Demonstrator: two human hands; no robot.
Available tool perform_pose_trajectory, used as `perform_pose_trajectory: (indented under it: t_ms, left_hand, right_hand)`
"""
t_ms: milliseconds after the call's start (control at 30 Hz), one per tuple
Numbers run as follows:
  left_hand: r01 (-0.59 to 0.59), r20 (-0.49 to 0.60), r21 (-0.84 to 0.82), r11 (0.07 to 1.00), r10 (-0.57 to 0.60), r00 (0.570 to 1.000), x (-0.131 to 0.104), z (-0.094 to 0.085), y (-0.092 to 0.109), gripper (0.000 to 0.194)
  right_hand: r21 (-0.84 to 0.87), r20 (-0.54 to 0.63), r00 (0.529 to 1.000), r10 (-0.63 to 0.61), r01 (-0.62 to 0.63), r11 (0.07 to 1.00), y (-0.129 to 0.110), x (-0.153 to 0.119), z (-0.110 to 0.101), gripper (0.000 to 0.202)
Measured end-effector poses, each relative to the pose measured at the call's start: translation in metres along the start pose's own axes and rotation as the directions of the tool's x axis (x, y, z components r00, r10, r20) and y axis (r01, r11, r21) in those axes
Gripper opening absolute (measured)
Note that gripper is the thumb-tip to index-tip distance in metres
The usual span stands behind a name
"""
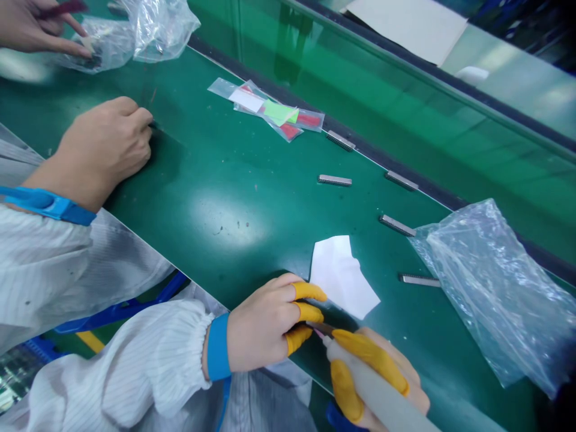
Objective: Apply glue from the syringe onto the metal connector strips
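My left hand [274,324] rests low over the green bench, yellow cots on its curled fingers and a blue strap at the wrist. Its fingertips press together; whatever they hold is hidden. Close beside them, my right hand [382,372], also in yellow finger cots, is closed around a white dispensing bottle [373,381] with a narrow pinkish tip. That tip points at my left fingertips. A dark, pointed metal piece [321,327], possibly tweezers, shows between the two hands. Just beyond my left fingers lies a torn piece of white paper [342,276].
Several slim grey-and-black connectors [334,180] lie on the green bench [216,186]. At right is a clear plastic bag [499,294]; labelled clear sleeves with red contents [281,111] lie farther back. A co-worker's fist [108,141] and other hand [36,30], near bagged parts, are at left.
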State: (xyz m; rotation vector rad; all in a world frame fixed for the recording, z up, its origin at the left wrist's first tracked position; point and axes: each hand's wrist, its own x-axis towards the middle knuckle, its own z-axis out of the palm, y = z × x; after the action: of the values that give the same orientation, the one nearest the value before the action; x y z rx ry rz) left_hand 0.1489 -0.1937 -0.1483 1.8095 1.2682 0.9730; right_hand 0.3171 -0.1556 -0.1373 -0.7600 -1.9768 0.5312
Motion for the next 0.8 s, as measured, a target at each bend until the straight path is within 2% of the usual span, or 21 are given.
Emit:
perform_pose_trajectory:
  t_ms: [367, 600, 800]
  left_hand:
    - [0.009, 0.009, -0.007, 1.0, -0.009, 1.0, 0.001, 0.0, 0.0, 0.016]
    - [-0.016, -0.019, -0.014, 1.0, 0.016, 1.0, 0.0, 0.0, 0.0, 0.016]
    - [-0.023, -0.019, 0.004, 1.0, 0.023, 1.0, 0.001, 0.0, -0.001, 0.017]
  right_hand:
    - [-0.002, 0.05, 0.999, -0.002, 0.002, 1.0, -0.001, 0.0, -0.003, 0.011]
    - [0.001, 0.06, 0.998, -0.018, 0.018, 1.0, 0.005, -0.009, -0.006, 0.015]
    - [0.019, 0.02, 0.999, -0.027, 0.026, 0.999, 0.001, -0.006, -0.004, 0.014]
